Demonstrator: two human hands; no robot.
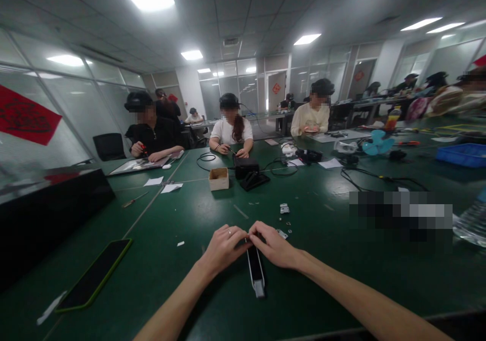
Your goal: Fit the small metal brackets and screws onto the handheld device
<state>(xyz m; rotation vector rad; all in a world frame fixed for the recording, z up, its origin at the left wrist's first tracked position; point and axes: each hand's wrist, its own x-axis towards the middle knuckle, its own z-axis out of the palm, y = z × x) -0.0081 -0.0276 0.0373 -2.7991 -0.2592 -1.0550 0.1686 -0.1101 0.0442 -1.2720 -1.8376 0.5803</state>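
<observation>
A long, narrow device (255,267) with a white frame, a dark middle and a grey near end lies on the green table in front of me. My left hand (224,244) comes to its far end from the left, a ring on one finger, thumb and fingers pinched together. From the right, my right hand (275,242) meets it there, fingertips closed and almost touching the left ones. Both hands grip around that far end; whether a smaller part sits between the fingertips is hidden. Small metal pieces (284,209) lie just beyond my right hand.
To the left lie a phone (94,275) in a green case, a screwdriver (135,199) and a black screen (49,224). Ahead are a small cardboard box (219,179) and a black device (246,168). Cables, a blue fan (378,142) and a blue tray (461,155) occupy the right. Several people sit opposite.
</observation>
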